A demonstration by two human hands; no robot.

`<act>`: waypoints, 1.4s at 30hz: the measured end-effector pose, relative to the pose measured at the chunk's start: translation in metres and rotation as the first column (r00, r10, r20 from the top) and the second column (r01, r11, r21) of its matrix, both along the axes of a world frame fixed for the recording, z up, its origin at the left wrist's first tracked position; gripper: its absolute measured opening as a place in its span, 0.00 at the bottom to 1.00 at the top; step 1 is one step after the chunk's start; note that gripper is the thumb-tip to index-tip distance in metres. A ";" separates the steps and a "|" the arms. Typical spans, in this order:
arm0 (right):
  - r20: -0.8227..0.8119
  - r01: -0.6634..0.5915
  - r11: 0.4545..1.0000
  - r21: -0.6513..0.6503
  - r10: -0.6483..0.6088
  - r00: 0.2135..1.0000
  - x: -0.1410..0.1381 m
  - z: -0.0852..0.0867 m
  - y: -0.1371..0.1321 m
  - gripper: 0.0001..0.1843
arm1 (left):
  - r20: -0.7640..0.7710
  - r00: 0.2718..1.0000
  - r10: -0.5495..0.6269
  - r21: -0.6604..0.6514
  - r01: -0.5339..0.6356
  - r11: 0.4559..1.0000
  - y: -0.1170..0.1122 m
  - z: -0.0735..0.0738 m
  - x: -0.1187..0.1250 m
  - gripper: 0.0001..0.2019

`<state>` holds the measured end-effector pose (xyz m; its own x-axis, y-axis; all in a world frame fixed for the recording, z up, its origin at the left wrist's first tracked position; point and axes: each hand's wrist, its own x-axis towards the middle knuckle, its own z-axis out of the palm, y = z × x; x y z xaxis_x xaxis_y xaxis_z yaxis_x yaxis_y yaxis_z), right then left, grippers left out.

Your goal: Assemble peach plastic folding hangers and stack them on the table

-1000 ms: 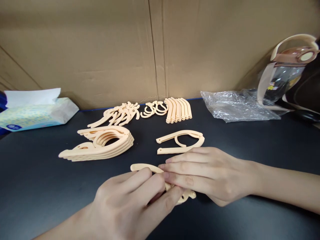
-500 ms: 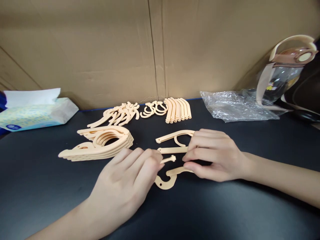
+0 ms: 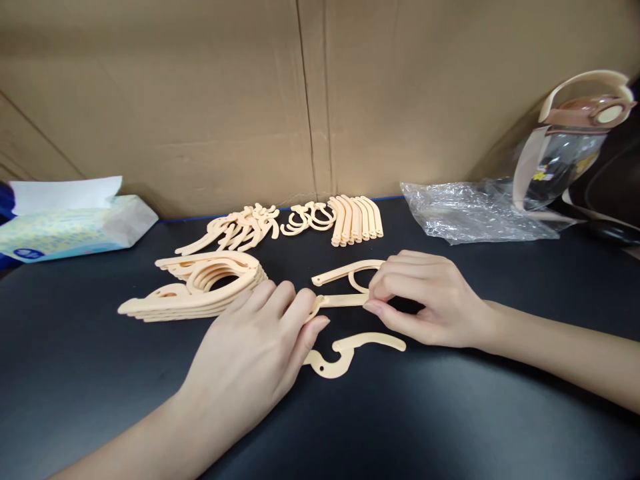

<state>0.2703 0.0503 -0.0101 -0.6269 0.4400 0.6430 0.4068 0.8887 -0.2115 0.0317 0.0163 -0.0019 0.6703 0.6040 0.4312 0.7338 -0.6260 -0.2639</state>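
Observation:
Pale peach plastic parts of folding clothes hangers lie about my hands. My left hand point(image 3: 257, 343) is closed, thumb against fingers, around a small hanger hook point(image 3: 314, 308) that is mostly hidden. The hook's visible bit meets the left end of a hanger arm point(image 3: 344, 301). My right hand point(image 3: 425, 297) pinches that arm's right end between thumb and fingers. Just behind lies another hanger arm point(image 3: 345, 271) with a curved piece beneath it, both partly covered by the right hand. A wavy hanger centre piece point(image 3: 336, 365) lies in front, its left end hidden by my left hand.
Folded hangers point(image 3: 200, 293) are stacked at left. Behind them lie loose curved pieces point(image 3: 240, 227), several hooks point(image 3: 307, 219) and a row of arms point(image 3: 356, 220). A tissue pack point(image 3: 75, 223) stands far left; a plastic bag point(image 3: 475, 213) and bottle point(image 3: 575, 147) are right. Cardboard point(image 3: 200, 100) rises behind.
My left hand has brought the hook's end, which stuck out from its fingers, to the hanger arm's left end. My right hand has shifted slightly up, uncovering the wavy piece's right end.

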 end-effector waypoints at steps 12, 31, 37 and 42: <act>0.017 0.049 0.981 -0.190 -0.047 0.999 0.004 0.001 0.000 0.07 | 0.057 0.997 0.044 -0.094 -0.038 0.995 0.000 0.000 0.000 0.11; 0.192 0.034 0.984 -0.177 0.001 0.981 0.003 -0.002 0.005 0.20 | 0.034 0.993 0.109 -0.114 -0.105 0.988 -0.001 0.000 0.001 0.13; 0.212 0.037 0.984 -0.175 0.001 0.977 0.002 -0.001 0.005 0.22 | 0.021 0.992 0.126 -0.102 -0.124 0.987 -0.001 -0.001 0.001 0.13; 0.168 0.030 0.989 -0.142 -0.005 0.986 0.001 -0.002 0.006 0.13 | 0.021 0.992 0.123 -0.101 -0.120 0.988 -0.001 0.000 0.000 0.13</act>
